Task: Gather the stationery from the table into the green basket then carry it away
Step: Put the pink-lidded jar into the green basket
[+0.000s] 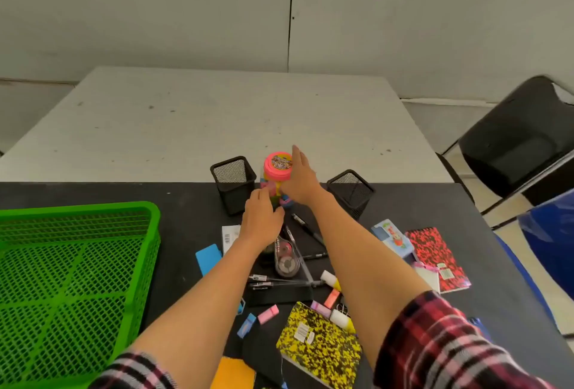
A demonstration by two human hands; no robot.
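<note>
Because the fingers of the right hand (299,182) lie straight and together, flat against the right side of the jar (275,168), that hand presses the jar and does not wrap it; the forefinger reaches up past the pink lid. Its thumb is hidden, so a pinch from below cannot be ruled out. The left hand (261,217) sits lower and nearer the person, its fingers loosely bent with the tips at the jar's lower left wall. Whether they grasp it or only touch it I cannot tell.

Between the two hands the jar stands upright, its long axis vertical, with coloured bits showing through its clear wall. Both hands are at it, the right high by the lid and the left low by the base, so a two-handed squeeze and lift looks like the step in hand.

On the black table (435,211) the jar is close to the far edge, between two mesh pen cups (231,183), one on each side. The green basket (93,207) lies at the table's left edge, well apart from the jar, to the left and nearer the person. It appears to hold nothing so far.

Pens, a tape roller (287,259), erasers and a yellow notebook (320,345) lie between the arms and toward the near edge.
</note>
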